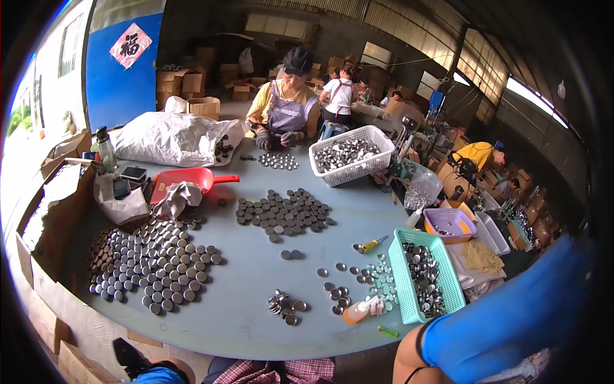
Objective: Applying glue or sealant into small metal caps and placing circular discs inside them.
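Neither of my hands shows; both arms run out of the lower edge. My right arm, in a blue sleeve (505, 313), comes down at the lower right, with a dark band near the bare skin. A little of my left arm, in blue (160, 372), shows at the lower left. On the table before me lie a small heap of shiny metal caps (284, 306), a wide spread of round caps (166, 259) at the left and a darker group (281, 212) in the middle. Clear pieces (382, 280) and a small orange-based bottle (356, 312) lie beside a green basket (398, 269) of metal parts.
A yellow-handled screwdriver (369, 244), red dustpan (201, 178), white basket (352, 175) of parts and large white sack (169, 137) are on the table (256, 333). A gloved co-worker (284, 109) sits across. Cartons (38, 307) stand at the left.
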